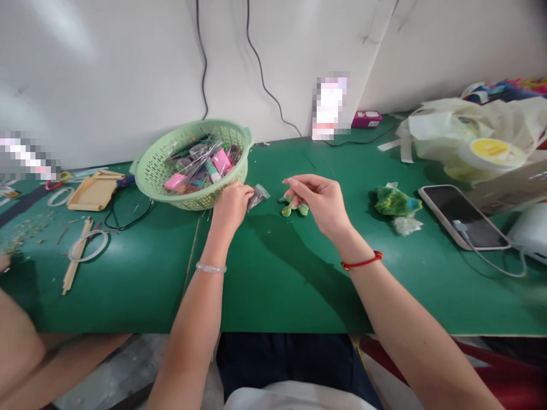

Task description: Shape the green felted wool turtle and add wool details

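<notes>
My left hand is closed on a small clear plastic bag with dark contents, just beside the front right rim of the green basket. Thumb and index finger of my right hand are pinched together at the fingertips; whatever they hold, if anything, is too small to make out. Beneath those fingers a small green fuzzy piece with rounded ends lies on the green table, partly hidden by them.
A green basket holds pink packets and thin needles. Rightward are a green-yellow felt lump, a phone with a cable and plastic bags. A wooden tray and white ring lie left, near another person's arm.
</notes>
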A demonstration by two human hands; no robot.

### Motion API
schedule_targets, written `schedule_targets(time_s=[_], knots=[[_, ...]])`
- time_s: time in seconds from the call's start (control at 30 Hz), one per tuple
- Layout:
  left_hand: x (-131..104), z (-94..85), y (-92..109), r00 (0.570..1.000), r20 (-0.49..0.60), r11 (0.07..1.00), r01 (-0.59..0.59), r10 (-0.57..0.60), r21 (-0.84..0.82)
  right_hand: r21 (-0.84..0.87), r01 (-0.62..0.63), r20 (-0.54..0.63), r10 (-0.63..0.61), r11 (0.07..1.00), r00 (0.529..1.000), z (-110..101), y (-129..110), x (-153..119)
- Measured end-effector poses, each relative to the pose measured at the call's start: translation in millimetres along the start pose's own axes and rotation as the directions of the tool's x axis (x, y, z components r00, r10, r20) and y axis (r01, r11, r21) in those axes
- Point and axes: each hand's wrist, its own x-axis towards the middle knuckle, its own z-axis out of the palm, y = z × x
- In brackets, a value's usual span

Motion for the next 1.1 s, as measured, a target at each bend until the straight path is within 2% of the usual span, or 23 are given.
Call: schedule_targets(time_s=[0.43,0.67,1.1], knots=[[3.9,12.8,-7.5,0.992,-0.106,0.996,-0.069,0.063,-0.05,0.01,0.005,-0.005,-0.005,1.0,1.0,2.0,-3.5,-0.7],[1.3,9.1,-3.1,0.995,-0.09,0.997,0.025,-0.032,-0.073,-0.016,0.004,-0.01,-0.004,1.0,1.0,1.0,-3.0,-0.1],[4.2,13.3,-4.1,0.982,-0.188,0.993,0.0,-0.022,-0.118,-0.028,0.011,-0.008,-0.011,1.0,1.0,0.3,-3.5,-0.3]])
